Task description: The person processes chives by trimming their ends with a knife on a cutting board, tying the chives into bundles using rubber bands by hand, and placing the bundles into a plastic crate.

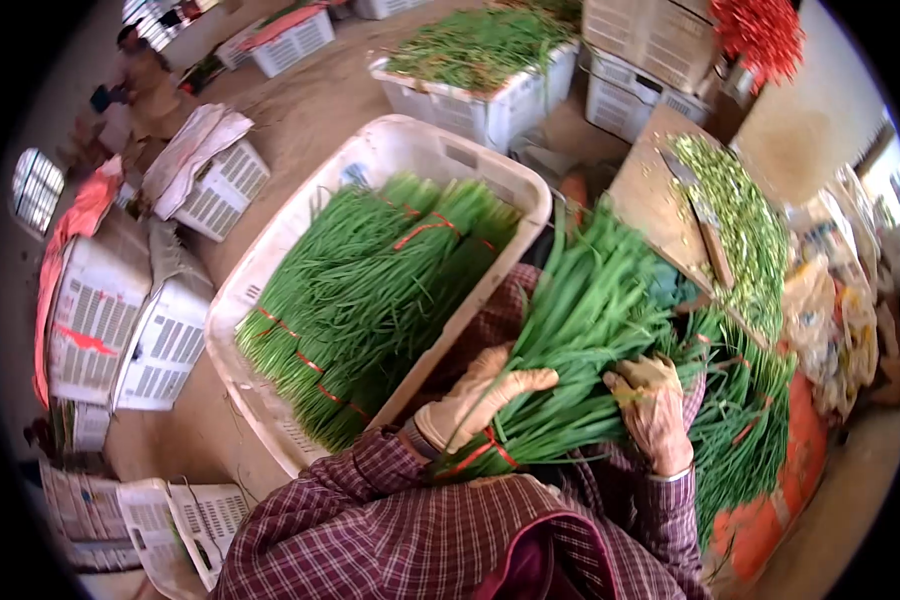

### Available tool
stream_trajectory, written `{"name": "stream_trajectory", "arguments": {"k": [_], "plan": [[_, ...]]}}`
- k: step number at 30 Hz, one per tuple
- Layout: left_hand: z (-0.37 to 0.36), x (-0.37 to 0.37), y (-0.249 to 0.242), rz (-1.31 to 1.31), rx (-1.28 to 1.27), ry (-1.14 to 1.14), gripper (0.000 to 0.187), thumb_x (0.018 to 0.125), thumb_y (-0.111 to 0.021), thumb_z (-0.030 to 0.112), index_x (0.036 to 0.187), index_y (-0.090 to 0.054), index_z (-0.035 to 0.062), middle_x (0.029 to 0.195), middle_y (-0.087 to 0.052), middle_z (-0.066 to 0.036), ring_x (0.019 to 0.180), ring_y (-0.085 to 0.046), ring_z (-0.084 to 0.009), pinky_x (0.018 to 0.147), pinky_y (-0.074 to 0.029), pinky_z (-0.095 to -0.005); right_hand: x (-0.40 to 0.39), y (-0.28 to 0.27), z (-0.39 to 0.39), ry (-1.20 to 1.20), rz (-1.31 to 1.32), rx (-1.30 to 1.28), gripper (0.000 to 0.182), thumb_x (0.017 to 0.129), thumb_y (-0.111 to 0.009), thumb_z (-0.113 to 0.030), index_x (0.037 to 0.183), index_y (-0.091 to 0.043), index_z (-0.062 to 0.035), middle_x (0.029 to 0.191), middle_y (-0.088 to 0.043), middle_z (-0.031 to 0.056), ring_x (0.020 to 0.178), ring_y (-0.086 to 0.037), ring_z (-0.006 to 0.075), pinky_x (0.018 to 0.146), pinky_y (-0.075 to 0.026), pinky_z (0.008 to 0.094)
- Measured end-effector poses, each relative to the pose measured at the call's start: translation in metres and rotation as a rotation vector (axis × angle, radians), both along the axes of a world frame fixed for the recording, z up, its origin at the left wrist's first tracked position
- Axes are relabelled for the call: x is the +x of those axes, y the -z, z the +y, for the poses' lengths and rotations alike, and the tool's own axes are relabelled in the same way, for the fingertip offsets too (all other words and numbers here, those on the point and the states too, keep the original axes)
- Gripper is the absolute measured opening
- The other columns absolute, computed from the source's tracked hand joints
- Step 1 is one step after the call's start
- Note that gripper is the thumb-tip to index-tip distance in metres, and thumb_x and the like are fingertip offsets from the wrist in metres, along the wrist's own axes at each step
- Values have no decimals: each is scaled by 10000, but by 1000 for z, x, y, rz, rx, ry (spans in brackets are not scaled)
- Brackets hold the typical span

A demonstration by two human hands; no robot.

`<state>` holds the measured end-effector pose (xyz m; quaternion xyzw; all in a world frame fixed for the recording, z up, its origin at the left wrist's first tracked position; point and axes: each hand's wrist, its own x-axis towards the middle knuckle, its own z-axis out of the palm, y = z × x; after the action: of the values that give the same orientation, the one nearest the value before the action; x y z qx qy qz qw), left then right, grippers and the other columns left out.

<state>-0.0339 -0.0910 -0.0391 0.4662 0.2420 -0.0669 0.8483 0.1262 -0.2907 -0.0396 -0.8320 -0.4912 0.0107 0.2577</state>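
The green bundle (580,330) lies at 4 o'clock from the middle of my view, a red tie (495,447) near its lower end. My left hand (485,395) holds it from the side, thumb laid over the stalks, the other fingers partly buried behind them. My right hand (655,405) is curled narrow against the leaves; its fingertips are hidden, so I cannot tell whether it pinches any. The leaves fan up towards 1 o'clock and cover the near corner of the cutting board (660,210).

At 10 o'clock the big pale crate (232,345) holds more tied greens (370,270); its nearest corner goes out of sight behind my left sleeve (345,470). On the board, between 2 and 3, a knife (715,250) lies beside chopped greens (745,205). Plastic bags (825,310) crowd at 3 o'clock, their contents unclear to me. Loose long greens (740,440) at 4 o'clock partly cover an orange-red sheet (805,440), just beyond my right hand.

A crate of cut greens (500,115) sits at 12. Far off at 10, dim and blurred, there seems to be a person (150,85) upright. The crates at 9 (100,320) are partly draped in red cloth (75,200).
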Motion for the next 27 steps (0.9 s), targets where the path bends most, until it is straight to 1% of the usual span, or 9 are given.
{"name": "stream_trajectory", "arguments": {"k": [2, 3, 7, 11, 18, 20, 23, 24, 27], "plan": [[2, -1, -5, -93, -81, -60, 446, 960, -688, 164, 1354, -579, -14, 1235, -668, -46, 1167, -600, -133, 1016, -487, -289, 1, 1, 1, -125, -158, 102, 113, 859, -686, -210, 798, -704, -118, 773, -626, 66, 762, -613, 275, 925, -463, 444], [3, -3, -11, -72, -50, -78, 491, 951, -700, 162, 1386, -546, -5, 1256, -655, -42, 1157, -600, -133, 1000, -494, -293, -4, -1, 3, -32, -114, 119, 118, 851, -695, -224, 793, -696, -122, 765, -616, 64, 762, -613, 276, 922, -463, 445], [-2, -3, -6, -177, 262, -169, 666, 934, -707, 118, 1508, -378, 41, 1359, -586, -57, 1181, -582, -146, 1030, -459, -310, -5, 0, 4, 45, -90, 118, 165, 844, -727, -252, 764, -661, -123, 698, -570, 62, 756, -610, 276, 924, -458, 458], [-5, -2, -5, -158, 254, -155, 702, 916, -726, 157, 1510, -370, 44, 1364, -583, -69, 1236, -549, -165, 1088, -404, -332, 13, 7, -16, 112, -96, 225, 100, 832, -736, -225, 852, -746, -127, 764, -653, 62, 800, -643, 271, 940, -450, 448], [-18, 5, -29, -166, 355, -98, 652, 924, -720, 173, 1489, -415, 63, 1330, -609, -56, 1223, -560, -165, 1079, -412, -332, 35, -36, -45, 208, 48, 208, 108, 857, -726, -157, 917, -743, -69, 932, -721, 84, 912, -657, 275, 946, -431, 436], [-17, 5, -27, -151, 346, -85, 632, 925, -719, 174, 1476, -432, 62, 1333, -606, -56, 1226, -555, -164, 1080, -409, -331, 33, -45, -42, 328, 88, 441, 98, 844, -733, -67, 935, -724, -36, 944, -722, 108, 925, -666, 276, 920, -473, 405], [-17, 5, -24, -151, 348, -76, 597, 928, -715, 178, 1455, -460, 59, 1337, -604, -55, 1223, -552, -163, 1077, -408, -329, 16, -74, -27, 369, -88, 488, 175, 802, -719, 37, 948, -714, -58, 998, -727, 87, 955, -676, 248, 937, -482, 392], [-17, 4, -23, -167, 362, -81, 582, 931, -711, 181, 1447, -470, 58, 1337, -603, -55, 1217, -554, -162, 1075, -409, -329, 13, -72, -21, 322, -262, 473, 189, 790, -712, 3, 946, -712, -105, 1022, -729, 56, 958, -682, 224, 978, -469, 392], [-23, 7, -25, -212, 420, -116, 548, 954, -685, 223, 1432, -484, 47, 1319, -614, -54, 1196, -562, -161, 1059, -416, -326, -6, -57, 10, 68, -255, 477, 192, 770, -712, -99, 951, -699, -160, 1020, -717, 9, 989, -668, 203, 1024, -444, 421]]}}
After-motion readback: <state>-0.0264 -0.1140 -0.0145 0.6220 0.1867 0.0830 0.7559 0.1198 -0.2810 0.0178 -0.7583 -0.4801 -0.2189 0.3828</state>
